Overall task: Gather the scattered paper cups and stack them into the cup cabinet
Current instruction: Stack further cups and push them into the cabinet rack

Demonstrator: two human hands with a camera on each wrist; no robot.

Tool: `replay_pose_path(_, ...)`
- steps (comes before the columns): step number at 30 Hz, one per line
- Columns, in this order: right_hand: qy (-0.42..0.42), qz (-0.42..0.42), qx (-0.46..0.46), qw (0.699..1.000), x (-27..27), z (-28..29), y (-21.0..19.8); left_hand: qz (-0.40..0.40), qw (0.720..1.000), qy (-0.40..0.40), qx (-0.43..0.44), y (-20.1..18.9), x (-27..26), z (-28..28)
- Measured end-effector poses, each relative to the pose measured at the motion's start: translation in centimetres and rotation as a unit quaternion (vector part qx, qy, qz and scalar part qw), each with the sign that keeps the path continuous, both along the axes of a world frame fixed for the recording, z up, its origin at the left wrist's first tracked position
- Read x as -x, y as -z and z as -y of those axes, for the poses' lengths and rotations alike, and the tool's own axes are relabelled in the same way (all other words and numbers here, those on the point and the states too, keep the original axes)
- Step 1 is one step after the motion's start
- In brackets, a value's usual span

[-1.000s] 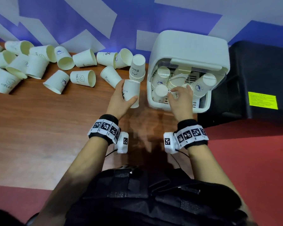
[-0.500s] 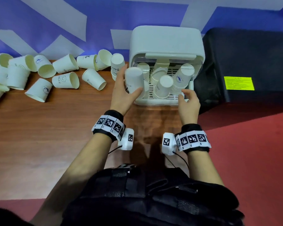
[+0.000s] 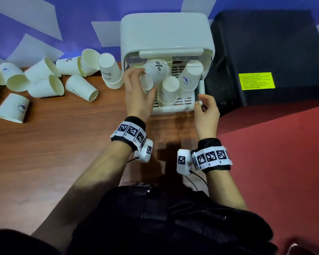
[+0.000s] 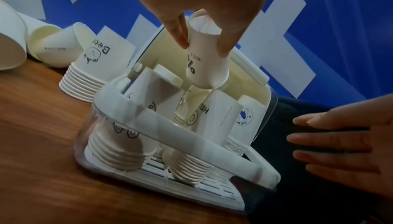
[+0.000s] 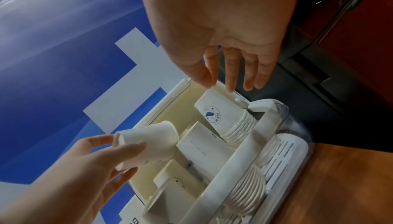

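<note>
The left hand [image 3: 138,96] holds one paper cup [image 3: 156,73] inside the open front of the cup cabinet [image 3: 166,34], which stands at upper centre of the head view on the wooden table [image 3: 44,153]. The grip of this hand is clamped on the cup near its closed base, thumb on one side and fingers on the other; the left wrist view shows the cup [image 4: 205,59] mouth-down, its rim just above the cup stacks [image 4: 191,165] in the cabinet. The cup is tilted, with its base toward the camera in the head view. The right hand [image 3: 206,111] is at the cabinet's lower right corner, holding nothing; its grip is apart, with the fingers [image 5: 230,74] nearly straight and close to the top of the rear right stack [image 5: 221,115]. Whether they touch it cannot be told. Several inverted stacks fill the slotted tray [image 5: 282,157] inside the cabinet. One more inverted stack [image 3: 111,72] stands on the table just left of the cabinet. Loose cups [image 3: 44,80] lie on their sides at upper left of the head view. A black case [image 3: 269,56] sits just right of the cabinet.
</note>
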State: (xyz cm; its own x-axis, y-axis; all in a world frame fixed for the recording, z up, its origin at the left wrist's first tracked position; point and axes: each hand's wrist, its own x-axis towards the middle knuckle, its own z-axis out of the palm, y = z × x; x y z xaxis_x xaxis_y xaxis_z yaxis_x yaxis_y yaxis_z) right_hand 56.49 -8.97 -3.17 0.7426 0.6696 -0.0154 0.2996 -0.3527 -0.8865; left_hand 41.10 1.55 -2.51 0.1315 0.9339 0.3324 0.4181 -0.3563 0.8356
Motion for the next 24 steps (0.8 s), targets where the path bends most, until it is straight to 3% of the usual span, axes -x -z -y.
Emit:
replay_pose_path(6, 0.001, 0.003, 0.003, 1.0, -0.5, -0.2, 0.4, -0.021, 0.995, 0.013, -0.102, 1.1, -1.0, -1.4)
replay_pose_path(15, -0.008, -0.029, 0.022, 0.999, -0.4, -1.0, 1.2, -0.057, 0.983, 0.075, -0.161, 2.8, -2.0, -2.6)
replay_pose_path(21, -0.012, -0.025, 0.024, 0.999, -0.4, -1.0, 1.8, -0.073, 0.991, 0.082, -0.076, 3.9, -1.9, -2.7)
replay_pose_path(24, -0.013, -0.025, 0.025, 0.999, -0.4, -1.0, 1.9, -0.144, 0.981, 0.119, -0.055, 3.4, -2.4, -3.5)
